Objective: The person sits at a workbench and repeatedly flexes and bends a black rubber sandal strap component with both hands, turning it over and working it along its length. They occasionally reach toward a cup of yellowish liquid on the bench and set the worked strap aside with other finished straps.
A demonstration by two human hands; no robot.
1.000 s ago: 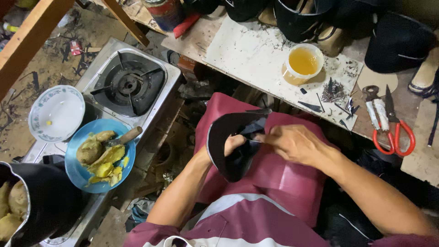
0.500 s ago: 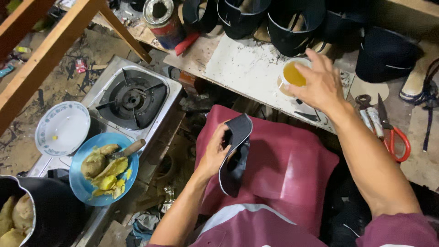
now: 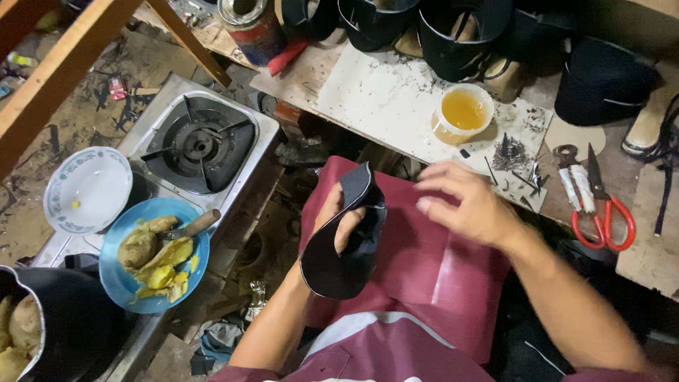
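the left hand (image 3: 338, 223) holds a curved piece of black leather (image 3: 346, 244) over the maroon apron (image 3: 424, 269) on the person's lap; its fingers are tucked inside the bend and the thumb presses the outer face, so the piece wraps around the hand, with its pointed end standing up above the fingers and its rounded end hanging below the wrist. the right hand (image 3: 470, 205) hovers just right of the leather, fingers loosely spread and curled, holding nothing that can be seen; it looks slightly blurred.

beyond the leather, on the pale board (image 3: 382, 99) of the workbench, stands a small white cup (image 3: 463, 113) with amber liquid in it. to the right of the leather, further along the bench, lie red-handled scissors (image 3: 601, 205). at the far edge of the bench, black shoe uppers (image 3: 453, 35) stand in a row, and a metal can (image 3: 251, 25) stands further left.

left of the leather is a gas stove (image 3: 198, 145). near it a blue plate (image 3: 120, 276) carries yellow food scraps and a knife (image 3: 191, 226), and a white bowl (image 3: 88, 187) has one small yellow bit in it.
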